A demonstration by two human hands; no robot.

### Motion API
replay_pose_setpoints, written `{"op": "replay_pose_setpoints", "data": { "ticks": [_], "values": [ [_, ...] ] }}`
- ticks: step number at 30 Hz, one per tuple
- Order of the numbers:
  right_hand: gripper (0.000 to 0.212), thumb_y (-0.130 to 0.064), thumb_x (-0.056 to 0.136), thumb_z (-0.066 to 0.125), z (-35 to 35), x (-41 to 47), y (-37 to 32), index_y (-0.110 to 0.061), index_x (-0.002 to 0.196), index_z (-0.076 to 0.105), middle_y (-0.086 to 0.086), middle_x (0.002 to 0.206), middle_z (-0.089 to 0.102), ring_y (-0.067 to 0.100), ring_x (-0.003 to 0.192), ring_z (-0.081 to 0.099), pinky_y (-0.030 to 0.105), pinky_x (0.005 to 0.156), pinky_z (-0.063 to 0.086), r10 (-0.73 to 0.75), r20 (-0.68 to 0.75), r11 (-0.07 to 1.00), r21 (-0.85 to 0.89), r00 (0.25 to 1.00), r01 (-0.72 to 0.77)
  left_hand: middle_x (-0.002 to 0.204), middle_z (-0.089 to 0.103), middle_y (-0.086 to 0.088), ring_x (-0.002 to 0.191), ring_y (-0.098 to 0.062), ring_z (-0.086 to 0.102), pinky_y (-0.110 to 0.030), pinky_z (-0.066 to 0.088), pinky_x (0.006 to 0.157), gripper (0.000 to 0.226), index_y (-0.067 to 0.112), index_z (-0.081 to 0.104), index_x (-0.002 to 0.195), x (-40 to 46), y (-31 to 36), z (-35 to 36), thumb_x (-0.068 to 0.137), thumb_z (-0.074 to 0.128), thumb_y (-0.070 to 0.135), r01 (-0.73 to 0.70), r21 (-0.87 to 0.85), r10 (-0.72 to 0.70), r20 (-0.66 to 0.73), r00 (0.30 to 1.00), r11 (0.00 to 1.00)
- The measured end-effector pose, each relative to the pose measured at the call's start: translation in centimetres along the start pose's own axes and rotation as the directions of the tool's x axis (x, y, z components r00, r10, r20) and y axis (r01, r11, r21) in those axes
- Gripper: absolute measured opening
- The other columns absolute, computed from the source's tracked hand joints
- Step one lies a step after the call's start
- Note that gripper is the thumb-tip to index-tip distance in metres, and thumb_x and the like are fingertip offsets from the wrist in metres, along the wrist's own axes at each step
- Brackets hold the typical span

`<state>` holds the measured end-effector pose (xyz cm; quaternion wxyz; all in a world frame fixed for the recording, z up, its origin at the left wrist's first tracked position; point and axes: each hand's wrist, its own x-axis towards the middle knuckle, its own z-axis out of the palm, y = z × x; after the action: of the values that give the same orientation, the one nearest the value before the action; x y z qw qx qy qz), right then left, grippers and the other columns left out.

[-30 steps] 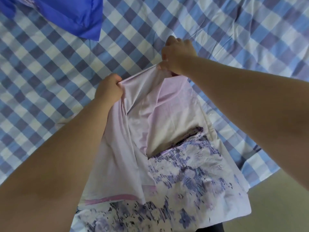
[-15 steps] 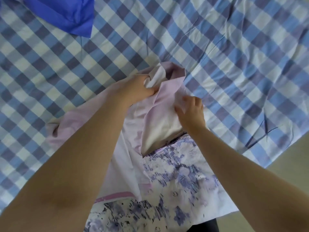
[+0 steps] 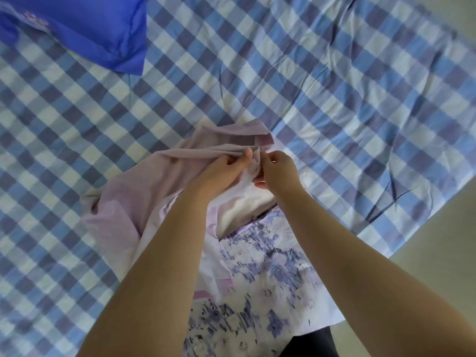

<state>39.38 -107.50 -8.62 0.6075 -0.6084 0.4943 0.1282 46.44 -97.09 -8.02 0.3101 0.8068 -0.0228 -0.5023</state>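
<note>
A pale pink pillowcase (image 3: 121, 202) with a purple floral printed side (image 3: 268, 274) lies bunched on the checked bed sheet (image 3: 309, 86). A white pillow (image 3: 242, 210) shows inside its opening. My left hand (image 3: 226, 168) pinches the upper pink edge of the pillowcase. My right hand (image 3: 277, 171) sits right beside it and pinches the same bunched fabric edge. Both hands meet at the far end of the opening, fingers curled round cloth.
A bright blue pillow (image 3: 85, 29) lies at the top left on the sheet. The bed's edge runs diagonally at the right, with pale floor (image 3: 438, 253) beyond it. A dark garment (image 3: 311, 343) shows at the bottom.
My right hand moved up to meet my left hand at the pillowcase edge. The pink fabric has been pulled further over and bunched to the left.
</note>
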Motion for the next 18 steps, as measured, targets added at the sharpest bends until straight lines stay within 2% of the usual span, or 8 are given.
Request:
{"op": "replay_pose_setpoints", "data": {
  "ticks": [3,5,7,9,11,14,16,18],
  "values": [
    [0.028,-0.030,0.100,0.042,1.4,-1.6,-1.3,-0.011,0.085,0.056,0.010,0.073,0.063,0.027,0.072,0.065,0.048,0.074,0.058,-0.089,-0.010,0.986,0.140,0.996,0.090,0.094,0.064,0.004,0.091,-0.014,0.060,-0.025,0.050,0.080,0.029,0.023,0.065,0.100,-0.2,1.7,-2.3,0.096,0.047,0.045,0.066,-0.287,-0.047,0.073,0.996,0.956],
    [0.028,-0.027,0.101,0.040,2.6,-2.4,-2.6,-0.011,0.083,0.054,0.007,0.071,0.060,0.021,0.068,0.059,0.043,0.073,0.055,-0.171,-0.039,0.956,0.236,0.984,0.176,0.088,0.066,-0.016,0.090,-0.022,0.061,-0.039,0.055,0.076,0.041,0.007,0.066,0.099,0.4,2.7,-4.5,0.095,0.050,0.044,0.273,-0.651,-0.067,0.323,0.944,0.708],
    [0.026,-0.024,0.101,0.040,3.9,-3.3,-3.7,-0.014,0.079,0.051,0.003,0.070,0.059,0.018,0.069,0.057,0.037,0.074,0.052,-0.237,-0.023,0.937,0.258,0.971,0.235,0.091,0.068,-0.022,0.090,-0.025,0.065,-0.040,0.056,0.077,0.056,0.001,0.062,0.111,1.9,3.0,-6.5,0.093,0.047,0.052,0.234,-0.806,-0.086,0.224,0.971,0.543],
    [0.022,-0.022,0.100,0.042,5.3,-3.4,-4.1,-0.016,0.081,0.052,0.005,0.078,0.065,0.021,0.077,0.063,0.038,0.081,0.055,-0.264,0.033,0.932,0.267,0.964,0.246,0.093,0.073,-0.006,0.085,-0.017,0.068,-0.029,0.055,0.072,0.049,0.018,0.065,0.110,3.2,3.5,-8.6,0.089,0.049,0.060,0.031,-0.695,-0.054,-0.011,0.999,0.719],
    [0.020,-0.021,0.099,0.044,6.0,-2.9,-3.6,-0.018,0.081,0.053,0.005,0.084,0.068,0.025,0.085,0.066,0.045,0.086,0.054,-0.257,0.034,0.929,0.284,0.966,0.237,0.106,0.071,-0.005,0.087,-0.016,0.066,-0.026,0.054,0.072,0.035,0.021,0.063,0.118,4.2,3.8,-9.6,0.090,0.060,0.041,-0.011,-0.463,-0.019,-0.060,0.998,0.886],
    [0.015,-0.017,0.096,0.046,5.9,-1.8,-1.8,-0.016,0.084,0.054,0.002,0.088,0.068,0.023,0.089,0.065,0.043,0.089,0.051,-0.272,-0.005,0.930,0.254,0.962,0.264,0.106,0.064,-0.001,0.078,-0.012,0.060,-0.020,0.050,0.058,0.043,0.028,0.053,0.131,5.8,3.8,-9.2,0.091,0.056,0.013,-0.146,-0.185,0.112,-0.184,0.977,0.972],
    [0.011,-0.008,0.094,0.047,5.5,-0.8,-0.6,-0.010,0.101,0.055,0.001,0.099,0.063,0.019,0.094,0.059,0.036,0.092,0.046,-0.330,0.033,0.934,0.154,0.943,0.321,0.112,0.057,0.011,0.089,-0.009,0.056,-0.020,0.047,0.070,0.051,0.037,0.037,0.141,6.0,3.7,-8.7,0.095,0.049,0.021,-0.232,-0.075,0.204,-0.272,0.940,0.970],
    [0.040,-0.002,0.090,0.043,4.9,0.6,0.4,-0.001,0.130,0.043,0.003,0.121,0.054,0.020,0.114,0.051,0.034,0.102,0.041,-0.423,0.129,0.902,-0.030,0.897,0.430,0.139,0.044,0.012,0.121,-0.013,0.048,-0.028,0.040,0.098,0.056,0.033,0.017,0.150,5.9,2.0,-8.2,0.099,0.041,0.033,-0.209,-0.055,0.180,-0.335,0.925,0.976]
  ]
}}
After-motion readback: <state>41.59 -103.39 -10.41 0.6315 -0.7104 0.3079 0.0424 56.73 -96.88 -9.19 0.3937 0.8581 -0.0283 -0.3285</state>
